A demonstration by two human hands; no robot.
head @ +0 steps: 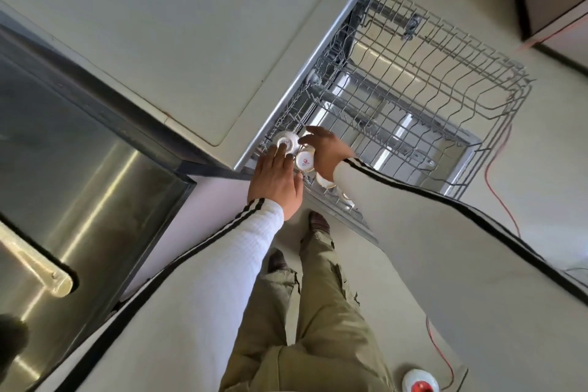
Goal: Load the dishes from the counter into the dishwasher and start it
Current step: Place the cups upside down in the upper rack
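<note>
Upturned cup (286,141) sits in the dishwasher rack (413,79) corner by the counter (159,41); our left hand (275,183) lays straight fingers on it, our right hand (324,153) spreads loosely over a neighbouring cup (304,163).

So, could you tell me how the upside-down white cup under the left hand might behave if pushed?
The white cup looks glazed ceramic: probably stiff, slick and liable to chip against the logo cup beside it. Inverted on the wire rack, it would likely wobble between wires rather than roll.
</note>
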